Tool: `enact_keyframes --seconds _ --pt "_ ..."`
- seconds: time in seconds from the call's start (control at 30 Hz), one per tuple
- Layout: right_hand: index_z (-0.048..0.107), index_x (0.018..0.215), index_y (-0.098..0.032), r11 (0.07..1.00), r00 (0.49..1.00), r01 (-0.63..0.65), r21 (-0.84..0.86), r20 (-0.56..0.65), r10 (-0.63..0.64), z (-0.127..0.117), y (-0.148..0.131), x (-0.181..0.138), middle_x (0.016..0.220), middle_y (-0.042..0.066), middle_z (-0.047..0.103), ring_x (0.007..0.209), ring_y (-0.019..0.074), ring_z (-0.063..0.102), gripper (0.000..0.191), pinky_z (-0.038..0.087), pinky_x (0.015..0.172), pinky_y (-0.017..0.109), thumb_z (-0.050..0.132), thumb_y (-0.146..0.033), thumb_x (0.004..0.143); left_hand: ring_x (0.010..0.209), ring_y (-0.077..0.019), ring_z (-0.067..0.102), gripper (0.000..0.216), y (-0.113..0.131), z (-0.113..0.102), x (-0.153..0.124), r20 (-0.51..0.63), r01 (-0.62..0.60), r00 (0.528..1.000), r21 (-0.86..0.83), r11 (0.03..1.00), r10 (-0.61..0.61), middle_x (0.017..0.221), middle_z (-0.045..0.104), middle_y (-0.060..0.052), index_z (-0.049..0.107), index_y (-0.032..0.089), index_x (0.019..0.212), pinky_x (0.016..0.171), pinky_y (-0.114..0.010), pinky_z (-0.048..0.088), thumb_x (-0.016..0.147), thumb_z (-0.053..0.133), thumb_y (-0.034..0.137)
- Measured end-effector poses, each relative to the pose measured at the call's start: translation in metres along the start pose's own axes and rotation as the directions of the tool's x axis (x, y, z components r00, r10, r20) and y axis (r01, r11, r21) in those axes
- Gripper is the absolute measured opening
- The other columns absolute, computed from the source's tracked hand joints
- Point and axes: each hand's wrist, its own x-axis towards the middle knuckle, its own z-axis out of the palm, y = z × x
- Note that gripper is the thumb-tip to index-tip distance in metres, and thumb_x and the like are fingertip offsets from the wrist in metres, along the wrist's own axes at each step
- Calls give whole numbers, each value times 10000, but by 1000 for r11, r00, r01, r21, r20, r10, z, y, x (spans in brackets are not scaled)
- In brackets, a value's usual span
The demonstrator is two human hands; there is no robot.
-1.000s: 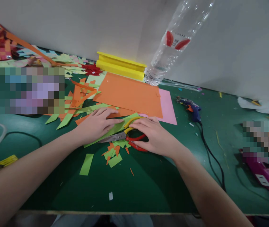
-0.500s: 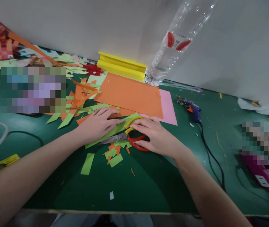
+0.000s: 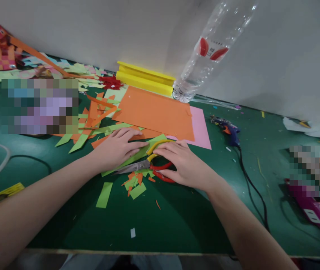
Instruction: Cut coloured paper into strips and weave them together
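My left hand (image 3: pixel 117 147) lies flat, fingers stretched, on a light green paper strip (image 3: pixel 138 153) on the green table. My right hand (image 3: pixel 181 163) rests over the red and yellow handles of a pair of scissors (image 3: pixel 145 165) that lies on the table, its fingers curled around the handles. The scissor blades point left under the green strip. Small green and orange paper scraps (image 3: pixel 134 183) lie just in front of the scissors.
An orange sheet (image 3: pixel 155 112) over a pink sheet (image 3: pixel 200 129) lies behind my hands, with a yellow folded card (image 3: pixel 144 78) and a clear plastic bottle (image 3: pixel 207 52) at the wall. A blue glue gun (image 3: pixel 229 131) with a black cord lies right. Paper strips litter the left.
The scissors have turned slightly, the blades tipping toward the front left under my right hand. My left hand stays flat on the green strip.
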Motion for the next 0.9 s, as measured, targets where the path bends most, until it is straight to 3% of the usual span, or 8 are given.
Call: enact_keyframes --seconds 0.9 --pt "584 1190 -141 998 996 45 -37 77 -42 3 -18 5 1153 136 647 1071 266 592 366 399 919 414 620 -319 873 1284 -278 428 396 -1 0 -1 -26 -20 999 -13 1000 19 1373 496 -64 572 319 1303 1039 -489 384 1016 301 333"
